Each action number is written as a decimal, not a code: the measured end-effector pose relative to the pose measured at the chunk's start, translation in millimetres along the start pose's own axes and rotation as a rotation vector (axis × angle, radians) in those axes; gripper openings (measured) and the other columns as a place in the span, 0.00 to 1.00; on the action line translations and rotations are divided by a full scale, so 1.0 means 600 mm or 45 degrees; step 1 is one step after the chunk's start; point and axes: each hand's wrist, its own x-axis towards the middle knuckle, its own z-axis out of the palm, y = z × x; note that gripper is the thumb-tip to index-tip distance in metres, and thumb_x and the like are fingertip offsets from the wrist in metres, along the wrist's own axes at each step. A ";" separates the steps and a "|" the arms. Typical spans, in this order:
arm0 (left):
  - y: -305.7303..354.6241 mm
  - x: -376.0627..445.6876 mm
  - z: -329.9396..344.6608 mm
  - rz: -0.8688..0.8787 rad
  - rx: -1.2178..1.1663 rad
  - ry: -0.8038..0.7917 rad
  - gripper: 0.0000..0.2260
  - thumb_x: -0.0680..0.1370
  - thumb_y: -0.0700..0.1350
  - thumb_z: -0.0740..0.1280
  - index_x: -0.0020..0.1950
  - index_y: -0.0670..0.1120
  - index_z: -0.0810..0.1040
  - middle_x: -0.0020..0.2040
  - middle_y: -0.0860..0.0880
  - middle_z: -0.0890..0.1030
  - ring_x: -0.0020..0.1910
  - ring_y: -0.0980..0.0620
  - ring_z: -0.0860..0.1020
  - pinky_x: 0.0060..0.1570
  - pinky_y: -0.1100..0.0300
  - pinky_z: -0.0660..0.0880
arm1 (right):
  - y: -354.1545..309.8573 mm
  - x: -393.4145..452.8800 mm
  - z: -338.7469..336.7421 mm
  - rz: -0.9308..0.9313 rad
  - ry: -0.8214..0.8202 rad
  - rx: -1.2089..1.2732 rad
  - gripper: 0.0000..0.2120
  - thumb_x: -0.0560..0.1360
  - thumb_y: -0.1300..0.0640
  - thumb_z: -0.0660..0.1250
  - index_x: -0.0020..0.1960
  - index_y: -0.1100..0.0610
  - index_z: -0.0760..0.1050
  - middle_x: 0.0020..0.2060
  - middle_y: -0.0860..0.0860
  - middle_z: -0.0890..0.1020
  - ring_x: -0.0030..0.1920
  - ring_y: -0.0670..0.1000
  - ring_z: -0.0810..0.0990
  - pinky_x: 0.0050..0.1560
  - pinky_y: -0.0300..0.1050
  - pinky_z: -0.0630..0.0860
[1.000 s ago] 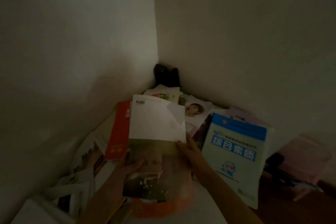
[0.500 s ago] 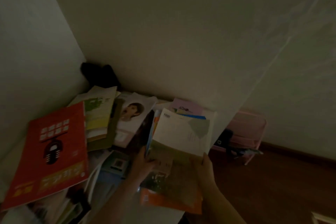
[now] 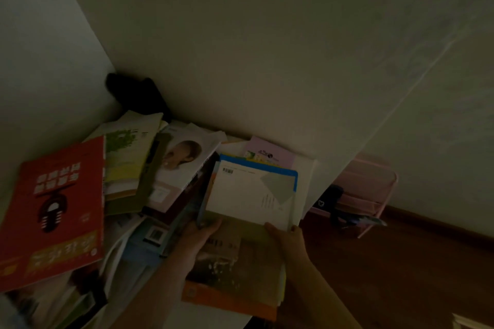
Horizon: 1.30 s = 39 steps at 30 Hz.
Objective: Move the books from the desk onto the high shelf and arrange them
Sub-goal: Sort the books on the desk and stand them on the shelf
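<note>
**Dim corner, books in both hands**

A dim room: two pale walls point(image 3: 267, 48) meet in a corner above a white surface point(image 3: 307, 184) heaped with books, and dark wooden floor point(image 3: 401, 275) lies to the right. Both hands hold one book, the white-and-green book point(image 3: 248, 211), barcode at its top left, over the heap's right end. The left hand point(image 3: 201, 235) grips its left edge, fingers curled over the cover; the right hand point(image 3: 287, 235) pinches the right edge, thumb on top. Under it lie a blue-edged book point(image 3: 267, 167) and an orange-edged one point(image 3: 230, 304); whether the hands carry these too is unclear in the gloom. To the left a red book point(image 3: 58, 211) lies on top of the pile, beside a green-printed book point(image 3: 125, 157) and a book with a face on its cover point(image 3: 181, 160). A lilac booklet point(image 3: 270, 155) sits near the wall. A dark object point(image 3: 133, 93) in the corner is unidentifiable. A pink rack point(image 3: 366, 195) stands on the floor, partly hidden behind the surface's edge.
</note>
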 end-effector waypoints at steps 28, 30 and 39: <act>-0.155 -0.177 -0.174 0.864 0.150 0.233 0.47 0.56 0.66 0.70 0.72 0.53 0.60 0.64 0.49 0.72 0.63 0.49 0.72 0.56 0.57 0.70 | 0.120 -0.219 0.084 -0.889 -0.305 -0.103 0.28 0.71 0.64 0.71 0.59 0.44 0.59 0.51 0.39 0.70 0.49 0.39 0.72 0.42 0.33 0.72; -0.146 -0.210 -0.178 0.798 0.009 0.196 0.49 0.57 0.65 0.76 0.72 0.52 0.61 0.62 0.50 0.74 0.58 0.51 0.75 0.53 0.58 0.73 | 0.113 -0.234 0.088 -0.869 -0.320 -0.111 0.29 0.71 0.63 0.71 0.61 0.43 0.58 0.52 0.39 0.71 0.51 0.42 0.72 0.46 0.34 0.70; -0.043 -0.422 -0.237 1.109 -0.056 0.872 0.21 0.72 0.41 0.73 0.59 0.52 0.66 0.49 0.60 0.73 0.48 0.61 0.75 0.53 0.59 0.73 | -0.056 -0.390 0.178 -0.979 -0.790 -0.111 0.29 0.71 0.64 0.71 0.62 0.45 0.61 0.54 0.43 0.74 0.50 0.40 0.75 0.38 0.32 0.77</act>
